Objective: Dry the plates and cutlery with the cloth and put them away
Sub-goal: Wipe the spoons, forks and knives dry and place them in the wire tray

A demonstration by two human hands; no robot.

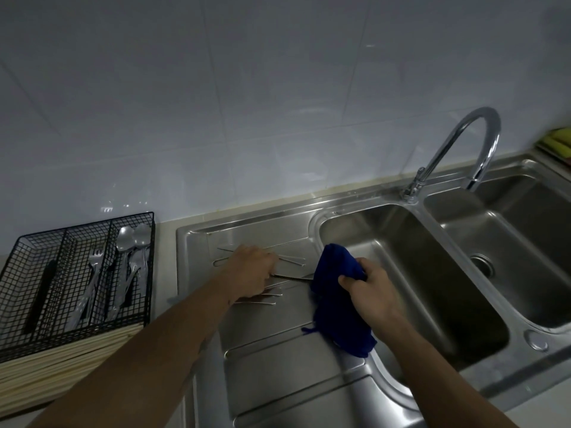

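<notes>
Here, in the head view, the left hand (251, 267) curls round a thin metal piece of cutlery (293, 277) above the draining board (278, 359), its tip meeting the blue cloth (335, 282) bunched in the right hand (367, 291). The steel likely feels light, stiff and wet-slippery, so it is best held by the handle; the cloth is soft.

Your left hand (250, 267) is covering the near end of a thin metal utensil (293, 277), so you cannot tell what kind it is, and the blue cloth (335, 291) is hiding its tip. Your right hand (369, 291) is blurring slightly. The picture's right edge is cutting off a yellow-green object (559, 138) and the far sink basin (525, 230).
</notes>
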